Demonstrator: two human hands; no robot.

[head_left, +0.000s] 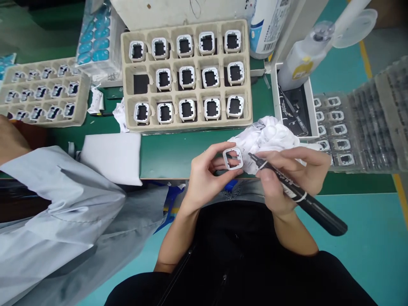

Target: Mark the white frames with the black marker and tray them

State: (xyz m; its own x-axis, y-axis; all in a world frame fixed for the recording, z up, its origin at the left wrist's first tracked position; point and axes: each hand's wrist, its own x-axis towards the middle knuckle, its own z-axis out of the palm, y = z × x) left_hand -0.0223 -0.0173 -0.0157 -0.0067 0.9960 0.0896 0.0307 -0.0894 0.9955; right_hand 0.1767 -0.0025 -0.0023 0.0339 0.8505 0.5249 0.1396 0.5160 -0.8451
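My left hand (204,174) pinches a small white square frame (233,158) between thumb and fingers, just above the table's near edge. My right hand (287,178) grips a black marker (299,196), its tip close to the frame's right side. A crumpled white cloth (270,136) lies behind both hands. A cardboard tray (188,123) holds several identical white frames with black centres, one cell bare.
A person in a grey-blue sleeve (63,204) sits at my left. A second cardboard tray (44,91) of parts stands far left, clear plastic trays (357,131) at right. A white bottle (302,59), a white box (293,106) and a white sheet (111,157) are on the green table (172,153).
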